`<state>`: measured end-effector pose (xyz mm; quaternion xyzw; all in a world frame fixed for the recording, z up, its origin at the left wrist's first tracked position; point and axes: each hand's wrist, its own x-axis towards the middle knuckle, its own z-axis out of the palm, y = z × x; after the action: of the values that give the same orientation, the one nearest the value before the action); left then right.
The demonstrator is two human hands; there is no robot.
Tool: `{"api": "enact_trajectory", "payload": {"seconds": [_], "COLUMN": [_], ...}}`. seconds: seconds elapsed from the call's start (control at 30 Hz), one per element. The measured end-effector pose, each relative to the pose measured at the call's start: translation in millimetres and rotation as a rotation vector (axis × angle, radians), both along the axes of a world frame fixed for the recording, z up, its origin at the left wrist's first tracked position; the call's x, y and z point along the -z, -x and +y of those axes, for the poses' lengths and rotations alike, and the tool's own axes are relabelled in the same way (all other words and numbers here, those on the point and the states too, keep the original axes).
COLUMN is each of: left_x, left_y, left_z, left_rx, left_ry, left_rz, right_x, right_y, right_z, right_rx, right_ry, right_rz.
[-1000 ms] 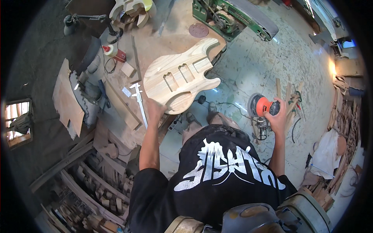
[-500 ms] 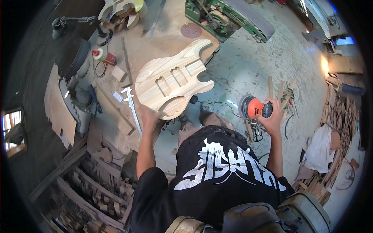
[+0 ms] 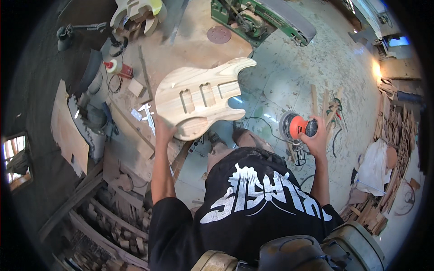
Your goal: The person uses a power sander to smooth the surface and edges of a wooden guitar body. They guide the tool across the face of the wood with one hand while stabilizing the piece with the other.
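My left hand [image 3: 164, 129] is closed on the lower left edge of a pale wooden guitar body [image 3: 195, 82], which is tilted in front of me, its routed cavities facing up. The thumb lies near the rounded control cavity; the fingers beneath are hidden. Off to the right, my right hand [image 3: 318, 137] grips an orange and black orbital sander [image 3: 297, 126], held on its side with the round pad turned left. The sander is apart from the guitar body. A caliper [image 3: 147, 116] lies on the workbench [image 3: 160, 54] just beyond my left hand.
A glue bottle [image 3: 118, 68], a small wood block [image 3: 136, 87] and a sanding disc [image 3: 219, 34] rest on the bench. Behind them stand another guitar body [image 3: 138, 11] and a green belt sander [image 3: 253, 22]. A cable [image 3: 266, 123] trails across the floor. Wood scraps [image 3: 398, 140] are piled at the right.
The guitar body has turned slightly clockwise and tipped, its horns now lower. My left hand has shifted a little left and up with it. My right hand with the sander has hardly moved.
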<state>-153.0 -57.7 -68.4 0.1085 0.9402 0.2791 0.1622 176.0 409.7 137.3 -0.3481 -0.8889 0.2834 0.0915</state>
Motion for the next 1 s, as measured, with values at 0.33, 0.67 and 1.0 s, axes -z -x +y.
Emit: {"api": "enact_trajectory", "payload": {"seconds": [0.33, 0.67, 1.0], "left_x": [-2.3, 22.3, 19.0], "left_y": [60.9, 84.0, 79.9], "left_z": [51.3, 110.9, 120.3], "left_rx": [-0.009, -0.171, -0.229], "left_ry": [0.115, 0.025, 0.296], "left_rz": [0.12, 0.304, 0.365], "right_x": [2.7, 12.4, 35.7], "right_y": [62.0, 139.0, 197.1], "right_z": [-26.9, -52.5, -57.2], "right_rx": [-0.264, -0.473, -0.644], "right_ry": [0.046, 0.132, 0.064], "right_rz": [-0.027, -0.223, -0.386]}}
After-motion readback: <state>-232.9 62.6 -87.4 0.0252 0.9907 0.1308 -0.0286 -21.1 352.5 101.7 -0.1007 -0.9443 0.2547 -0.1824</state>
